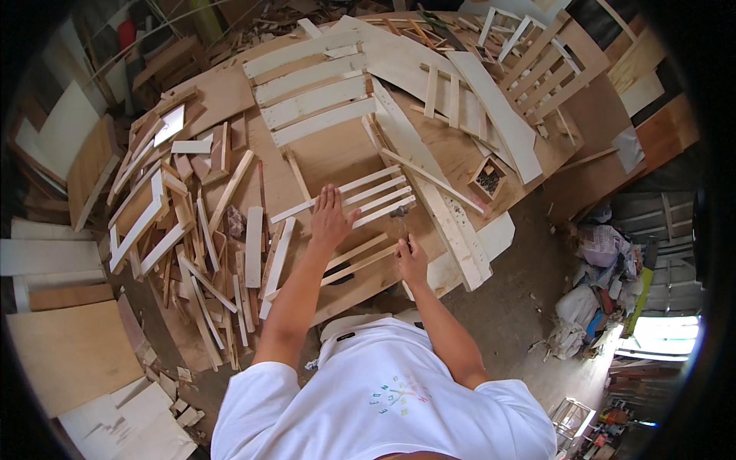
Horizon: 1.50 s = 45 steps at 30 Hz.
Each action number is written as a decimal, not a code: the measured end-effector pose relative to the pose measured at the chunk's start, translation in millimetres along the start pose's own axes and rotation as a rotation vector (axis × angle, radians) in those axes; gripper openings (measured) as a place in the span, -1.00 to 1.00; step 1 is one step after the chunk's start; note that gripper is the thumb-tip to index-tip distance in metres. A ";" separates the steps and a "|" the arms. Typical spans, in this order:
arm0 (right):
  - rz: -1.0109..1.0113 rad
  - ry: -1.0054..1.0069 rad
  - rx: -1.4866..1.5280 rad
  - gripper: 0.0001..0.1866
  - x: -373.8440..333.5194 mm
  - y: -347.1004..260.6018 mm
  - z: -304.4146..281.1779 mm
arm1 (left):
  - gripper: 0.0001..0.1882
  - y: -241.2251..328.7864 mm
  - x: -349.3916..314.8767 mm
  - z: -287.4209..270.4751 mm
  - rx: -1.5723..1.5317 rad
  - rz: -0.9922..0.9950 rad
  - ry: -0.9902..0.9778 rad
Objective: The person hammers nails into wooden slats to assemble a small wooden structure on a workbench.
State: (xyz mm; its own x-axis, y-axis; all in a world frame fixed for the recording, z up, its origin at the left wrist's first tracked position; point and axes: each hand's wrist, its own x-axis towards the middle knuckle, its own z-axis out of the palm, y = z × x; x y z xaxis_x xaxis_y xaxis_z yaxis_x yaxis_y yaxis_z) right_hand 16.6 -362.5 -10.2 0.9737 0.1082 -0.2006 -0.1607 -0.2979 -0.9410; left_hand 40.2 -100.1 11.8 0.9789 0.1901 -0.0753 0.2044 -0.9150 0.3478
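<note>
Plywood surface [337,157]: spreads ahead, strewn with cut wood.
Pale slats [376,177]: lie side by side on it, straight in front, long axis slanting from near left to far right.
Left hand [331,222]: presses palm down, fingers extended, across the longest slat's middle, grasping nothing visible.
Right hand [412,259]: closes round a hammer [401,210], nearer the slats' right ends.
Hammer head: sits by those ends; contact cannot be told.

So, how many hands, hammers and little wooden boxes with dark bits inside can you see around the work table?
Hands: 2 (left hand, right hand)
Hammer: 1
Little wooden box with dark bits: 1
Total: 4
</note>
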 end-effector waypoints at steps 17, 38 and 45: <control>-0.037 -0.092 -0.145 -0.54 25.2 39.3 -85.7 | -0.10 12.4 6.1 19.6 0.132 -0.105 0.002; -0.441 0.029 -0.597 -0.43 54.6 36.5 -126.3 | -0.38 206.9 -161.1 110.9 -0.484 0.082 0.119; -0.535 0.105 -0.936 -0.57 176.1 19.8 -160.4 | -0.48 239.9 -137.2 88.5 -0.510 -0.136 0.284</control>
State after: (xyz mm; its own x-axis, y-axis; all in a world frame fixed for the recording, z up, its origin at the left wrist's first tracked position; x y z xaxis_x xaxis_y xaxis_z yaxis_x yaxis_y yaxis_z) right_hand 210.8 -501.5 -20.4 0.8969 0.3710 0.2408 0.4331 -0.8468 -0.3087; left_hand -45.3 -377.2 22.9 0.8919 0.4455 0.0782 0.2344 -0.6032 0.7624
